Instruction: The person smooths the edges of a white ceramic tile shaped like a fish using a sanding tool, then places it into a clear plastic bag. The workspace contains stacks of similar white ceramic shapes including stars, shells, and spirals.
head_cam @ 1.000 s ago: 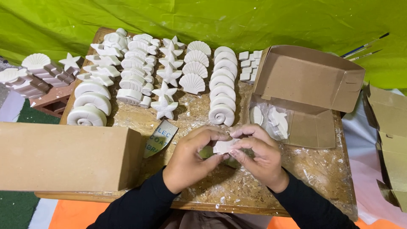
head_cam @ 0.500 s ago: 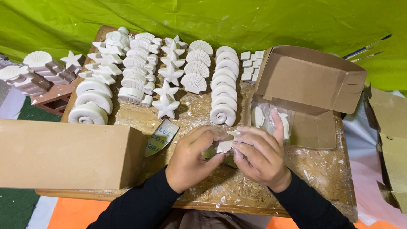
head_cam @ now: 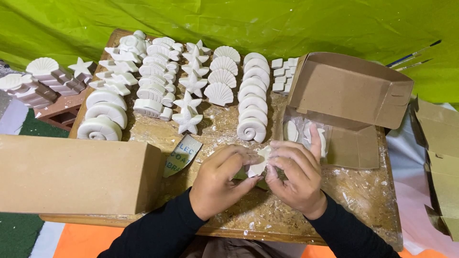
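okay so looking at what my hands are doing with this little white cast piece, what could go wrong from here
1. Both hands, left hand and right hand, pinch the small white piece by its edges; plaster-like casts may chip or snap under pressure.
2. It is held above the board; a slip could drop it.
3. The open box sits right beside the right hand; a stray elbow might knock it.

bare board (head_cam: 224, 134) open just ahead of both hands, rows of plaster casts (head_cam: 210, 81) beyond, long closed carton (head_cam: 71, 174) blocking left, open box (head_cam: 344, 110) crowding right
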